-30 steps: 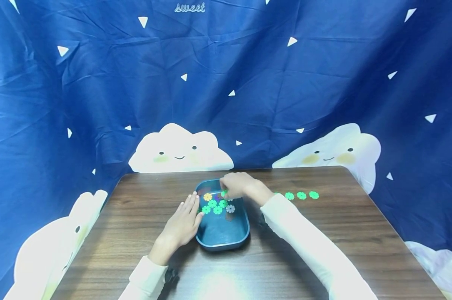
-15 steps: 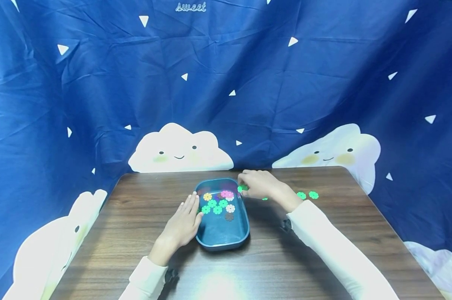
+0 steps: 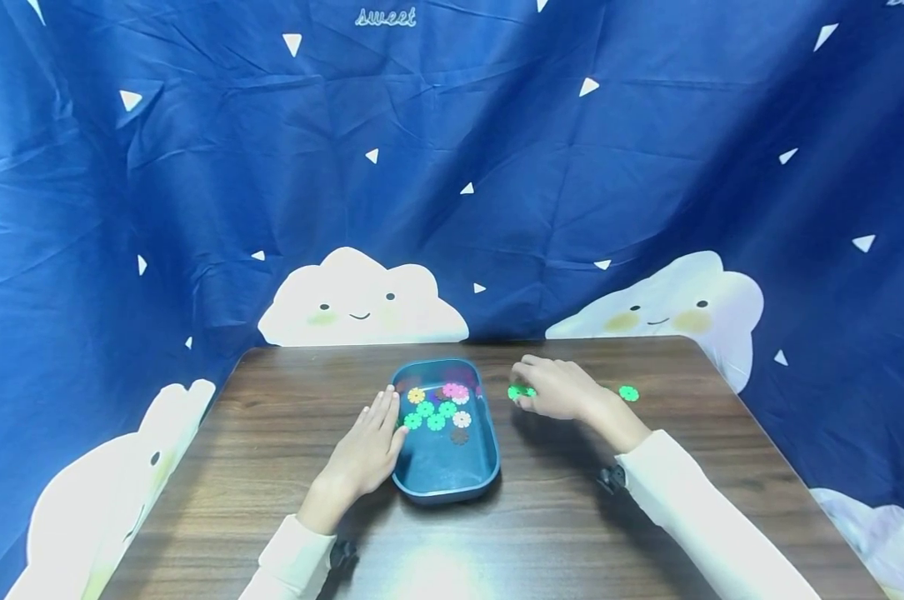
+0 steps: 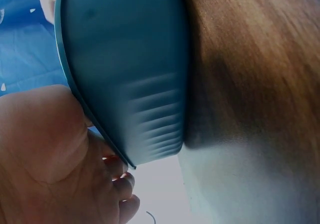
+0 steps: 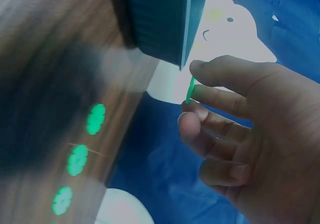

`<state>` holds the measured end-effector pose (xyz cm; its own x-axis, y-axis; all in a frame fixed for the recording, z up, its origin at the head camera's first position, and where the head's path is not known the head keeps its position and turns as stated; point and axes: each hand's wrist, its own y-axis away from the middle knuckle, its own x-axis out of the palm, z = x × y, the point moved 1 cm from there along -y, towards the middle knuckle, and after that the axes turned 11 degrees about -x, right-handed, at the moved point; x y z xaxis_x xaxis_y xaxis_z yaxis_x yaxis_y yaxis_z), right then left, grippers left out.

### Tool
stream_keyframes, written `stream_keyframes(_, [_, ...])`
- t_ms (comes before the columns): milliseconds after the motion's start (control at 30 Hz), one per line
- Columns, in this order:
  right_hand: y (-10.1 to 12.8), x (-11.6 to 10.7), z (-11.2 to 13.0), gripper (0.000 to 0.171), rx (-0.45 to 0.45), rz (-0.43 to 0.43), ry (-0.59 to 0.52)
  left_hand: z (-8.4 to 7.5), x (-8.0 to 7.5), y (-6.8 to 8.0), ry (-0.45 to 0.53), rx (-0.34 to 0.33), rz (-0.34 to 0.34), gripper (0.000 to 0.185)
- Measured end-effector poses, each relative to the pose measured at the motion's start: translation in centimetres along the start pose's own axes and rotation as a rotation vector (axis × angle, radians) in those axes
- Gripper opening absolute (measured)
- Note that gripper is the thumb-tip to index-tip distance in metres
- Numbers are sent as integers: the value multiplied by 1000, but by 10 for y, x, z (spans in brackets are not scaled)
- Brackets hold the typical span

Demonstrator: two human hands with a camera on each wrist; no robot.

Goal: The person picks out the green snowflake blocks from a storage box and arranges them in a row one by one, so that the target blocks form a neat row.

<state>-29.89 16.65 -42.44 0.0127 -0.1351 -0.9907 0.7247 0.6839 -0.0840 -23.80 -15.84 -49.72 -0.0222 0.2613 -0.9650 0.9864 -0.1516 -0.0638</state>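
Observation:
My right hand [image 3: 560,390] is over the table to the right of the blue tray [image 3: 446,493]. Its thumb and fingers pinch a green flower-shaped disc [image 5: 190,90], seen edge-on in the right wrist view. Below that hand, several more green flower discs [image 5: 77,160] lie in a row on the table. My left hand [image 3: 365,442] rests on the tray's left rim with its fingers straight; from its wrist camera, the palm shows against the tray's outer wall [image 4: 125,64]. Inside the tray are green discs [image 3: 436,422], a yellow disc [image 3: 417,395], pink ones [image 3: 459,392], a white one [image 3: 461,419] and a brown one [image 3: 460,436].
A brown wood-grain table [image 3: 272,467] carries everything. One green disc at the row's far end [image 3: 628,393] shows right of the right wrist. Behind the table's back edge hangs a blue curtain [image 3: 496,208] with white clouds and triangles.
The right hand has lifted a green disc out of the tray and carried it rightward over the table, towards the row. The left hand has stayed on the rim.

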Motion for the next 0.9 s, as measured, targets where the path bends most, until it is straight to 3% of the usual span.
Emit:
stream_keyframes(567, [30, 54, -18, 21, 51, -30, -88, 6, 9, -1, 17, 19, -6, 66])
stream_keyframes(900, [35, 69, -23, 14, 38, -25, -102, 0, 0, 1, 9, -8, 15, 62])
